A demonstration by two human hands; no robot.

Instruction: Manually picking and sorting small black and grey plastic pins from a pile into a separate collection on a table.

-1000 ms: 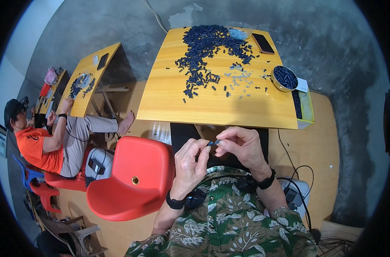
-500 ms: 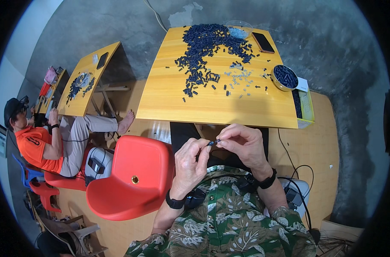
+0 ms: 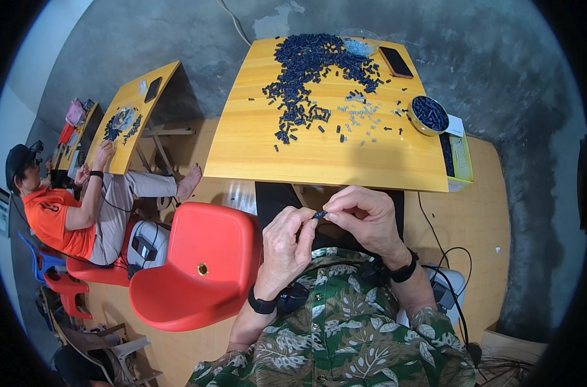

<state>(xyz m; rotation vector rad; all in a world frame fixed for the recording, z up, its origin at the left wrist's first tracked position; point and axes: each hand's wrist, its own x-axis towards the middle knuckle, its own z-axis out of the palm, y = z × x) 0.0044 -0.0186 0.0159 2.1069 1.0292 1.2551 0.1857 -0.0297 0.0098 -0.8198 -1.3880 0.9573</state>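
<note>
Just in front of the table's near edge, my left hand (image 3: 287,237) pinches a small black tubular plastic part (image 3: 318,215) between thumb and fingertips. My right hand (image 3: 364,216) meets it from the other side, thumb and forefinger closed at the part's end; whatever sits in that pinch is too small to make out. A heap of similar dark parts (image 3: 306,58) spreads over the far half of the yellow table (image 3: 255,138). Several small clear pieces (image 3: 361,113) lie scattered to the right of the heap.
A bowl of dark parts (image 3: 429,115) stands at the table's right edge, by a yellow box (image 3: 461,164). A clear tub of bluish pieces (image 3: 359,46) and a phone (image 3: 395,62) lie behind. A red chair (image 3: 197,267) is at my left; beyond, a person (image 3: 61,206) works at another table.
My right fingertips have moved slightly left, closing the gap to the black part in my left hand. The person at the left has reached a hand forward onto their table.
</note>
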